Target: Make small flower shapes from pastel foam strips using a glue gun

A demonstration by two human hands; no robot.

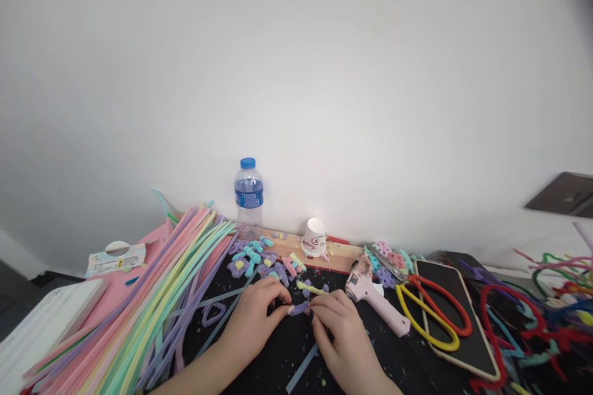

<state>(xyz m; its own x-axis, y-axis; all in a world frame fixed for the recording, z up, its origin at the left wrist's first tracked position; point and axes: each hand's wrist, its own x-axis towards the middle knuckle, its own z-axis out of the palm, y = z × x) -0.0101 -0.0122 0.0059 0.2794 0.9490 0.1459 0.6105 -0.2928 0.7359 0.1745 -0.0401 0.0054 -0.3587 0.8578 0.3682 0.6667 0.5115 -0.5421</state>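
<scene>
Between my two hands is a short purple pipe cleaner piece (299,308). My left hand (259,311) pinches its left end between thumb and fingertips. The fingers of my right hand (336,321) close on its right end. Just beyond the fingertips lies a yellow and purple pipe cleaner piece (312,287). A pile of curled blue and purple pipe cleaner shapes (250,256) sits past my left hand. To the right of my right hand rests a pink glue gun (377,302). A purple pipe cleaner loop (214,314) lies left of my left wrist.
Long pastel pipe cleaners (152,308) spread along the left. A water bottle (249,194) and a paper cup (315,237) stand by the wall. Scissors (430,311) with red and yellow handles lie over a phone (472,327). Tangled coloured pipe cleaners (546,315) fill the right side.
</scene>
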